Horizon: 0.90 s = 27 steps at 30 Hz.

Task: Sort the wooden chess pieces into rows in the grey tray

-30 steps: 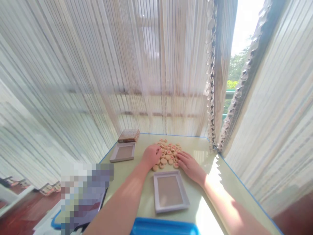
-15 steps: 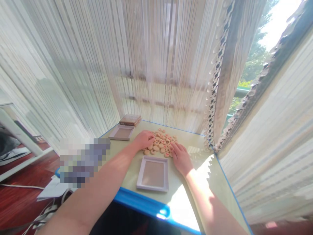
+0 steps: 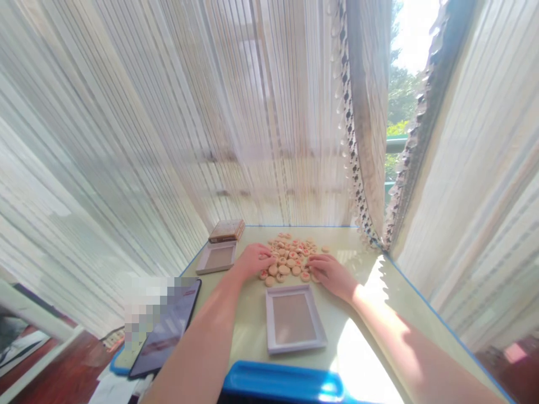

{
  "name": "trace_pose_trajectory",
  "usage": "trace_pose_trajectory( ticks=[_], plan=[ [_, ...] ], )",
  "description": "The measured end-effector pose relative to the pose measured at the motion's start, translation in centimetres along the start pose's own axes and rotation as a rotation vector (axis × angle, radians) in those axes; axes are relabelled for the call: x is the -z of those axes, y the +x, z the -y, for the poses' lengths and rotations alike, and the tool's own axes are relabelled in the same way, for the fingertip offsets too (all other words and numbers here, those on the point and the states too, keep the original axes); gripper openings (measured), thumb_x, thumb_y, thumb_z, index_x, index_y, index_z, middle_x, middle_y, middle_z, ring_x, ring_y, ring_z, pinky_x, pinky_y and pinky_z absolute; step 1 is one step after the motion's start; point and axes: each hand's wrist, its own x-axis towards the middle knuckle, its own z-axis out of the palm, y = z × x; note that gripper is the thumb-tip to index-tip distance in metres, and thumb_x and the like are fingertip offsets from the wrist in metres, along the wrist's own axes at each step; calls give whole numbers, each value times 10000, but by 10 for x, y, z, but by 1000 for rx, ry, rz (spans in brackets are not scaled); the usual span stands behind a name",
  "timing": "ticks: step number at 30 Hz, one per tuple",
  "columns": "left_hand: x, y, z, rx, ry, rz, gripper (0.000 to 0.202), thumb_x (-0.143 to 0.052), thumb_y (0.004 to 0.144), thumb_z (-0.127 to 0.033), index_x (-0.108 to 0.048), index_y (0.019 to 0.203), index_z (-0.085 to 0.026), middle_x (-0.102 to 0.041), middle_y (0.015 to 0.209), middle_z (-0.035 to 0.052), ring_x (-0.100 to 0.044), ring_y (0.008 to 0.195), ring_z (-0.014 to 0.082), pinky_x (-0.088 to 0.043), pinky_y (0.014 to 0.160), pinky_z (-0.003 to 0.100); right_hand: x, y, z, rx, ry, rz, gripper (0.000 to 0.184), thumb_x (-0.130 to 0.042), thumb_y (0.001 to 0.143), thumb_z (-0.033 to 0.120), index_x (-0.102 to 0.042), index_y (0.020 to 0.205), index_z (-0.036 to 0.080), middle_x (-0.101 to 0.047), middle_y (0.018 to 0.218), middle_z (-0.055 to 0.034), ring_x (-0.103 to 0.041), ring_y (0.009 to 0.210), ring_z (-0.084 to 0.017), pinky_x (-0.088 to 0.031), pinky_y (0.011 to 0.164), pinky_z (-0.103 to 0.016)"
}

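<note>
A loose pile of round wooden game pieces (image 3: 290,262), some with red characters, lies on the pale tabletop between my hands. My left hand (image 3: 255,261) rests at the pile's left edge, its fingers stretched out and touching pieces. On the right edge, my right hand (image 3: 332,275) lies low with fingers extended over a few pieces; what is under the fingertips is hidden. Neither hand visibly grasps a piece. In front of the pile sits a shallow white box half (image 3: 272,322) with a brown inside.
A second shallow box half (image 3: 202,264) stands at the left, with a brown box (image 3: 227,230) behind it. A tablet (image 3: 170,325) lies at the left edge, partly pixelated. A blue tray-like edge (image 3: 282,381) runs along the front. Curtains (image 3: 252,140) hang behind the table.
The view has swung, so the table sits lower in it. Both hands stay at the pile's sides; the right hand's fingers now point more to the left. Several pieces have shifted.
</note>
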Motion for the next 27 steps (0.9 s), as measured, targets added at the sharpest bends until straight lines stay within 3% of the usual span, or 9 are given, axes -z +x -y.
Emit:
trace_pose_trajectory(
  ticks=[3,7,11,14,18,23,27],
  plan=[
    [2,0,-4,3,54,16,252,-581,714,-368,-701,821,-174,-660,908,66,-595,864,194,-455,816,305,-1,2,-4,-32,12,-31,265,-444,830,238,-696,911,231,-642,1057,-57,-552,1022,-220,-428,917,-410],
    [9,3,-1,140,217,25,209,-556,704,-307,-691,778,-165,-664,874,82,-598,842,228,-459,781,333,0,2,-7,-38,-46,-89,274,-432,848,256,-680,960,225,-635,1070,-74,-551,1034,-230,-432,918,-427],
    [10,1,2,226,297,-16,245,-510,717,-262,-688,854,-164,-663,934,97,-591,899,243,-447,824,353,4,0,2,106,-90,-34,280,-436,856,242,-658,1026,224,-597,1163,-74,-483,1142,-238,-382,979,-446],
    [3,0,-2,87,260,-73,262,-496,745,-261,-692,900,-181,-660,987,71,-571,963,211,-413,899,322,3,-1,11,167,-65,39,316,-410,865,222,-634,1085,256,-573,1213,-27,-432,1202,-215,-349,1019,-434],
    [-5,-2,-15,-135,115,33,220,-540,740,-304,-709,853,-219,-672,955,13,-587,898,157,-427,846,244,3,-1,15,105,-49,160,346,-383,858,209,-639,1083,268,-550,1245,24,-390,1240,-218,-313,1047,-445],
    [-4,-5,-24,-75,220,60,190,-545,739,-309,-711,761,-220,-672,811,16,-581,787,162,-429,741,256,6,-2,17,68,-77,117,354,-376,850,208,-644,1081,226,-609,1165,-14,-437,1198,-214,-320,1042,-438],
    [0,-8,-33,-48,314,22,223,-505,773,-294,-708,746,-204,-668,799,36,-566,800,169,-413,750,267,4,-1,27,77,11,107,373,-365,886,302,-564,1192,226,-523,1277,-20,-394,1239,-200,-299,1055,-428]
  ],
)
